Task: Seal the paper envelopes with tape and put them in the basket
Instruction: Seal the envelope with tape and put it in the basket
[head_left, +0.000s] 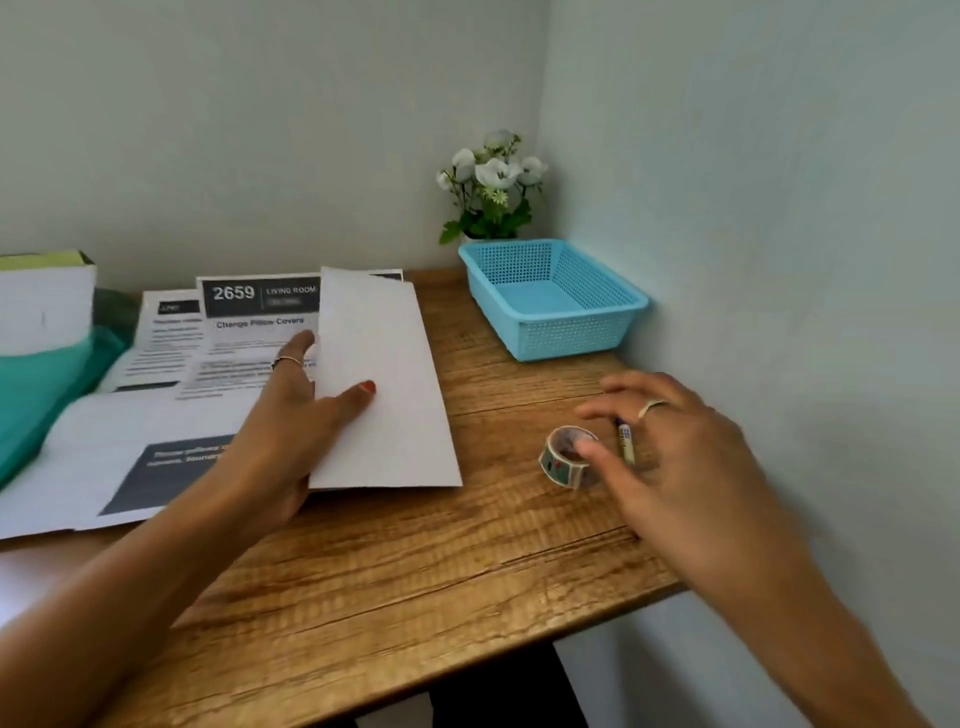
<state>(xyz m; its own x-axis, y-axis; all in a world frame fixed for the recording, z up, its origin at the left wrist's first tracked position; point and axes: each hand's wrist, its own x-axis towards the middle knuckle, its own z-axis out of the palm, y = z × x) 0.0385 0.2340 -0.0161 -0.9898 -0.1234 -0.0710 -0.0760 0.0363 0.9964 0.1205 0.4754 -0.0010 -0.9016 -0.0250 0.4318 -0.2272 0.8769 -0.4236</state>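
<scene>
The left hand (298, 415) grips a white envelope (382, 384) by its left edge, thumb on top and fingers underneath, holding it tilted up off the counter (415, 571). The right hand (670, 447) hovers over the tape (566, 457) with fingers spread and loose, gripping nothing; whether a fingertip touches the roll is blurred. A pen (625, 441) lies just beside the tape, partly under that hand.

This looks like the start of the sealing step: the envelope is picked up, no tape is on it that can be seen, and the blue basket (556, 301) in the far right corner holds nothing visible. The next move probably calls for closing the right hand on the roll without catching the pen, then laying the envelope flat enough to press a strip over the flap (the flap side is not in view).

The counter is wood-grain, set into a corner of pale walls. Printed sheets (234, 338) cover its left part, with green cloth (36, 384) and a box (44, 301) beyond them. White flowers (491, 187) stand behind the basket.
</scene>
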